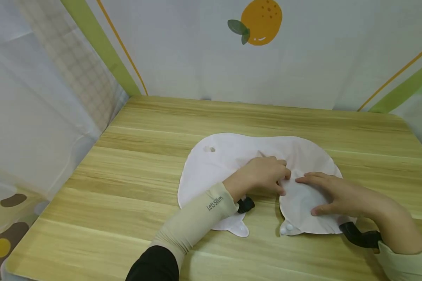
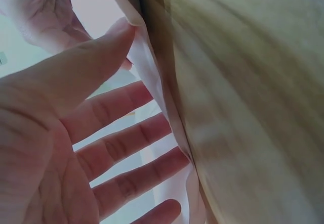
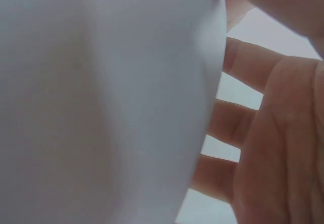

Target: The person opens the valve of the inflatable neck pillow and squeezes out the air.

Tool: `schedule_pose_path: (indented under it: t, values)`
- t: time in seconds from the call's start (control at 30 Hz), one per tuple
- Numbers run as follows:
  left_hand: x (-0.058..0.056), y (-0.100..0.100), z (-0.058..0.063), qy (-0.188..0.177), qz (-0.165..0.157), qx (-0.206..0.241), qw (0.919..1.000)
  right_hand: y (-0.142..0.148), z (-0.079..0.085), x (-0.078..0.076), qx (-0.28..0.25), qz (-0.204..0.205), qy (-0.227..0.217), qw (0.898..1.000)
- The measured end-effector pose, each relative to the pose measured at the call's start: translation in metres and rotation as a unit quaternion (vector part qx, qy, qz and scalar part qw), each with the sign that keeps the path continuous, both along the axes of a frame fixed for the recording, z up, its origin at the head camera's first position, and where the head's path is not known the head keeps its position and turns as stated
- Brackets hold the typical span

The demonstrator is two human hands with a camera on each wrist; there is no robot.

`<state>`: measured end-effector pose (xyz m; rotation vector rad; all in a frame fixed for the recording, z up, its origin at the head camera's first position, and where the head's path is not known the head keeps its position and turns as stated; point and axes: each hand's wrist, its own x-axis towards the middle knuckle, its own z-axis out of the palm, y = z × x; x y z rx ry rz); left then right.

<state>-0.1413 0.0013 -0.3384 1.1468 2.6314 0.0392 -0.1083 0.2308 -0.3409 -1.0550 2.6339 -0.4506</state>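
A flat, white, U-shaped piece like an uninflated neck pillow (image 1: 211, 179) lies on the table, its two ends toward me. A small clear valve-like spot (image 1: 211, 149) shows on its left lobe, and a round snap (image 1: 289, 227) on the tip of the right end. My left hand (image 1: 263, 173) touches the inner edge near the middle; in the left wrist view its fingers (image 2: 124, 145) are spread and their tips meet the white edge. With fingers spread, my right hand (image 1: 337, 193) rests on the right lobe. In the right wrist view, white material (image 3: 126, 107) hides the fingertips.
The wood-grain table (image 1: 126, 187) extends around the white piece on all sides. Behind it hangs a pale curtain (image 1: 183, 50) with a printed orange fruit (image 1: 261, 21). Another patterned cloth (image 1: 38, 97) hangs along the left. Black wrist mounts (image 1: 360, 236) sit close to the material.
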Motion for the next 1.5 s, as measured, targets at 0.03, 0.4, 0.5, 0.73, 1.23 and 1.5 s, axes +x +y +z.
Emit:
schedule_pose_path:
  t: [0.03, 0.4, 0.5, 0.73, 1.23, 1.5]
  values:
    - [0.0, 0.0, 0.0, 0.003, -0.001, -0.001, 1.0, 0.0, 0.0, 0.0, 0.0, 0.001, -0.001, 1.0]
    - [-0.004, 0.002, 0.007, -0.019, -0.007, 0.013, 0.9997, 0.017, 0.006, 0.001, -0.053, -0.029, 0.022, 0.998]
    - [-0.005, 0.004, 0.009, -0.013, -0.023, 0.02, 0.9994, 0.022, 0.012, 0.001, -0.057, -0.032, 0.069, 0.995]
    - [-0.002, 0.008, 0.012, 0.004, -0.054, 0.038, 0.9978, 0.024, 0.02, -0.001, -0.03, -0.029, 0.082, 0.996]
    - [0.003, 0.011, 0.004, -0.014, -0.048, 0.03, 0.9983, 0.021, 0.011, -0.003, -0.039, -0.013, 0.025, 0.999]
    - [0.003, 0.012, 0.001, -0.011, -0.044, 0.022, 0.9987, 0.017, 0.01, -0.002, -0.021, -0.017, 0.006, 1.0]
